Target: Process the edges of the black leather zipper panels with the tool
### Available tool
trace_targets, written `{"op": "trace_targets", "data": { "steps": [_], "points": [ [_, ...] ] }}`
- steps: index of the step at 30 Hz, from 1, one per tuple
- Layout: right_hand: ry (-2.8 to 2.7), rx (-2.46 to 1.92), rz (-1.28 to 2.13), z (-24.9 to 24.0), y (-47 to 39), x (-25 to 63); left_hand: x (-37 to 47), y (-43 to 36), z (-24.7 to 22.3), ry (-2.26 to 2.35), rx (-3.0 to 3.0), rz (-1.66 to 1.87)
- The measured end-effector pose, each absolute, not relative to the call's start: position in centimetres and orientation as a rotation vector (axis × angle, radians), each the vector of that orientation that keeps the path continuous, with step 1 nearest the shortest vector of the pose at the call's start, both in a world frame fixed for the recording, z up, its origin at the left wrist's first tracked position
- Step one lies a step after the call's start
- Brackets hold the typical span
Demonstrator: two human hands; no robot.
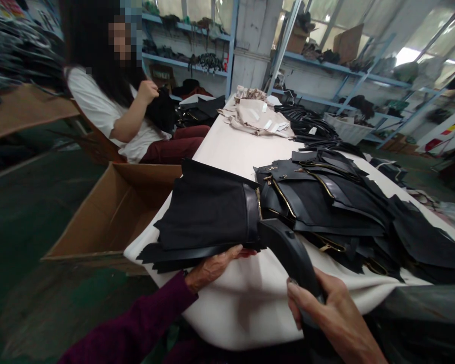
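Observation:
My left hand (216, 265), in a purple sleeve, grips the near edge of a black fabric panel (208, 210). The panel has a smooth dark band and a gold zip along its right end. It lies over other black pieces (182, 262) at the table's left end. My right hand (322, 303) is closed round a curved black tool (288, 253), whose exact kind I cannot make out. The tool's far end is beside the panel's zipped end. Just beyond it lies a pile of black zipped panels (318, 197).
An open cardboard box (83, 217) stands left of the white-covered table (227, 146). A co-worker (117, 111) sits behind it with black material in hand. Beige pieces (258, 116) and black straps (307, 124) lie at the table's far end, before loaded shelves (197, 33).

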State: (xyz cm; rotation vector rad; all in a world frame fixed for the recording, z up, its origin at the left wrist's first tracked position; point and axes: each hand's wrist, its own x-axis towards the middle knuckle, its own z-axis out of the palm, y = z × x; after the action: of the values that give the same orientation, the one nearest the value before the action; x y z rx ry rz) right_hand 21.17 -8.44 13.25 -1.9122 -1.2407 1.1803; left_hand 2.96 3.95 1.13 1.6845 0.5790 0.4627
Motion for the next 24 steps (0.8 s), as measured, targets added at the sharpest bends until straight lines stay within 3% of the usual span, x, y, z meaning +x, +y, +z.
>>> {"op": "trace_targets", "data": {
  "steps": [5, 14, 19, 24],
  "points": [
    [-1.24, -2.073, 1.074, 13.7, -11.1, 22.9, 3.2, 4.2, 2.2, 0.587, 1.727, 0.426],
    [-1.203, -1.919, 1.185, 11.5, -9.6, 20.9, 2.5, 4.2, 0.3, 0.708, 1.928, 0.439],
    [-1.151, -1.986, 1.039, 12.3, -9.6, 23.4, 2.4, 3.3, 0.6, 0.581, 1.545, 0.529],
    [-1.131, -1.955, 1.169, 12.3, -11.3, 22.8, 2.2, 3.4, 0.2, 0.504, 1.248, 0.492]
  ]
}}
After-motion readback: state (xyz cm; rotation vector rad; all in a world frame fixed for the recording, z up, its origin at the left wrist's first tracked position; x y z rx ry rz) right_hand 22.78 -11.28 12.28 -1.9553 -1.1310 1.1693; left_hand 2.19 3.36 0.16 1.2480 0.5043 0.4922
